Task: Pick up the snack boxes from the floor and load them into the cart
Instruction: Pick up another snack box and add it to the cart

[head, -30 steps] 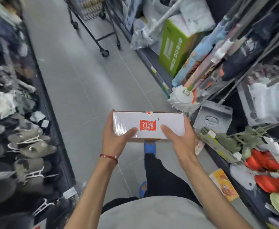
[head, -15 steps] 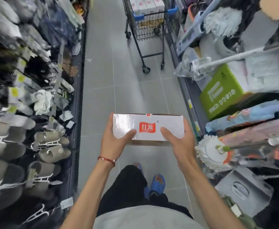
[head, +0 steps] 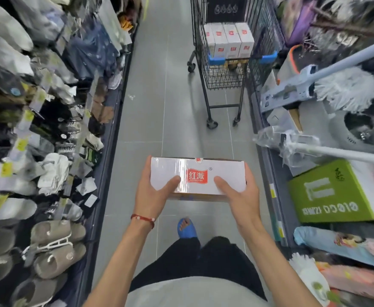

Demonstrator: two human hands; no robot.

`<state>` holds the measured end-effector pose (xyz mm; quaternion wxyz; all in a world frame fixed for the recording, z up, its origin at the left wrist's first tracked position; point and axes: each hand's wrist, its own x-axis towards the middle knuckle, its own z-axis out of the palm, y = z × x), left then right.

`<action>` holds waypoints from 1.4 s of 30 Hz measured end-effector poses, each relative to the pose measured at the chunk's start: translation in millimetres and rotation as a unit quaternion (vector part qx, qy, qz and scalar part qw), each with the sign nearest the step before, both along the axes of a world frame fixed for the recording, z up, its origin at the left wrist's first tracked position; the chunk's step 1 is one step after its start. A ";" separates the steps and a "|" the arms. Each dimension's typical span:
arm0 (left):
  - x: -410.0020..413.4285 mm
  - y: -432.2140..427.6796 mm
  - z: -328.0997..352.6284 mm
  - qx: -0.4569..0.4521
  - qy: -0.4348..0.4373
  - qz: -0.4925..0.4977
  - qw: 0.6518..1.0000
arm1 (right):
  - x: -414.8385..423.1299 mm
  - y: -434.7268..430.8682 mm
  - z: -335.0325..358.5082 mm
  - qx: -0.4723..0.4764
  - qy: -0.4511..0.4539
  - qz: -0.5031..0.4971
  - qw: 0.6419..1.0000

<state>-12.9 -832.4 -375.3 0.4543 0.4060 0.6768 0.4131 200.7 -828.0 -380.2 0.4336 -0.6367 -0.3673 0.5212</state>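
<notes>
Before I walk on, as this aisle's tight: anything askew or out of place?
Yes. On the right, the green carton lies tilted, print upside down, and a plastic-wrapped mop end juts outward. A small scrap lies on the floor.

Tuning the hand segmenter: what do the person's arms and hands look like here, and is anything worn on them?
Both hands are ungloved, the left hand and the right hand, and no rings show. The left forearm and right forearm are bare to the frame edge, with no sleeve in view. A thin red cord bracelet with small pale beads circles the left wrist. The right wrist carries nothing.
</notes>
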 end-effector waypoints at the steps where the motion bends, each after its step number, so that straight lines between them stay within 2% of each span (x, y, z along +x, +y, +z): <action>1: -6.5 21.5 3.3 -0.002 -0.003 0.005 1.000 | -6.9 19.1 3.7 0.005 -0.003 0.000 1.000; 16: -70.1 353.3 4.7 -0.038 0.016 0.039 0.998 | -76.7 350.8 6.2 -0.015 0.059 -0.013 0.998; 25: -89.7 536.5 16.0 -0.010 0.002 0.063 0.998 | -100.1 550.0 23.5 -0.011 0.021 0.012 1.000; 33: -128.8 711.8 -0.1 -0.017 -0.037 0.018 0.999 | -142.4 689.1 12.1 -0.023 0.033 -0.085 0.996; 38: -152.4 812.4 0.6 -0.029 -0.002 -0.069 0.997 | -174.8 761.1 13.3 -0.032 0.040 -0.180 0.982; 42: -153.0 886.4 14.0 -0.020 0.014 -0.147 0.989 | -190.4 808.6 19.9 -0.024 0.063 -0.292 0.954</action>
